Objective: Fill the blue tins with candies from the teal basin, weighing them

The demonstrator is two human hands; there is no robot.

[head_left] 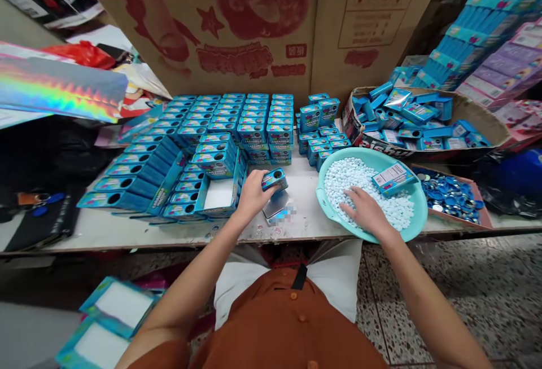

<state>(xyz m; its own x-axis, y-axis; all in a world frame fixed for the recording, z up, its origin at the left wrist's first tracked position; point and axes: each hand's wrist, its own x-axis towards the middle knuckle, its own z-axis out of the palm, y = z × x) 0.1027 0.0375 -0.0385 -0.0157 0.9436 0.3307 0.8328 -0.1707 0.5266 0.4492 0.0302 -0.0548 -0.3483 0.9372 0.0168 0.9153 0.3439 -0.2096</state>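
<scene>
My left hand (255,191) is closed around a small blue candy tin (274,178) with a dark round hole in its top. The tin is just above or on a small pocket scale (276,209); I cannot tell whether it touches. My right hand (363,210) rests in a turquoise basin (419,219), its fingers apart among small pale candies (345,174). Some fingertips are partly sunk in them. Another blue tin (393,179) lies on the candies beyond that hand. Left of my left hand is a partly filled blue display box (218,194), its white bottom showing.
Rows of blue tins (254,126) stand at the left and centre back, before a large cardboard carton (237,36). An open carton of loose tins (423,118) is behind the basin. A shallow box of blue and silver caps (451,197) is on its right. The table's front edge runs close to me.
</scene>
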